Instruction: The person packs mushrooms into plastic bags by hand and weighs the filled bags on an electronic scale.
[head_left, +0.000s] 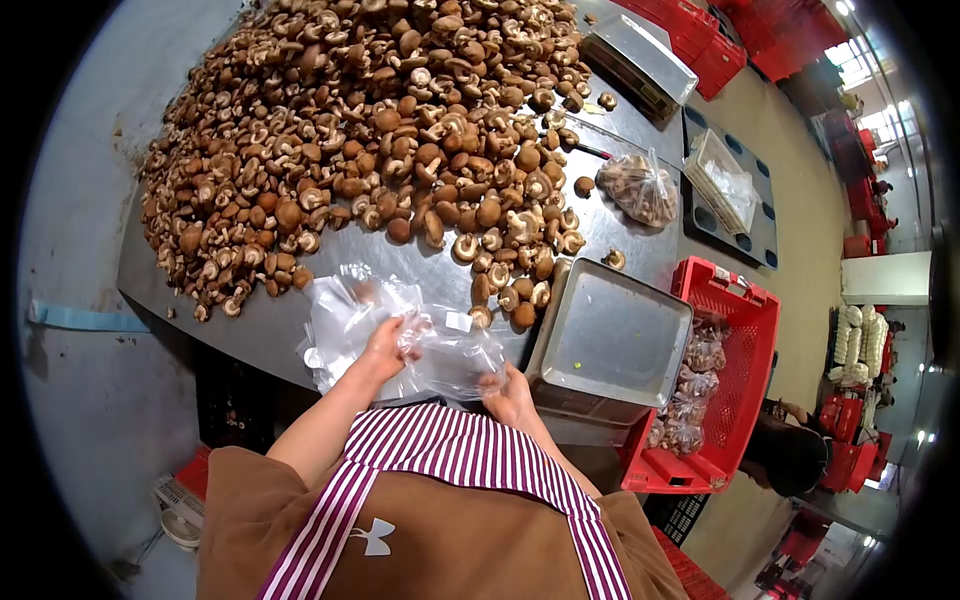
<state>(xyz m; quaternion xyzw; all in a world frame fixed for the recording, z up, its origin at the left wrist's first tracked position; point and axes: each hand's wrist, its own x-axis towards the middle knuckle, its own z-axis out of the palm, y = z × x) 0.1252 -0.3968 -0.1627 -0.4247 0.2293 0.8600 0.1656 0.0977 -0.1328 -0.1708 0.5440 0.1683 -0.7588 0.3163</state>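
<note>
A clear plastic bag [450, 345] is stretched between my two hands at the table's near edge. My left hand [385, 350] has its fingers closed on the bag's left part. On the right side, my right hand [512, 397] grips the bag's other edge, its fingertips partly hidden by the shiny film. Beneath and to the left lies a pile of clear plastic bags [335, 325]. A large heap of brown mushrooms [350, 130] spreads just beyond my hands. Some loose mushrooms sit close to the bag's far side.
Right of my hands stands a metal scale [620, 330] with a flat tray. Past it, a red crate [735, 400] holds several bagged portions. A filled bag of mushrooms [640, 187] lies on the steel table [610, 245]. Farther back are another metal scale [645, 60] and a black pallet [760, 190].
</note>
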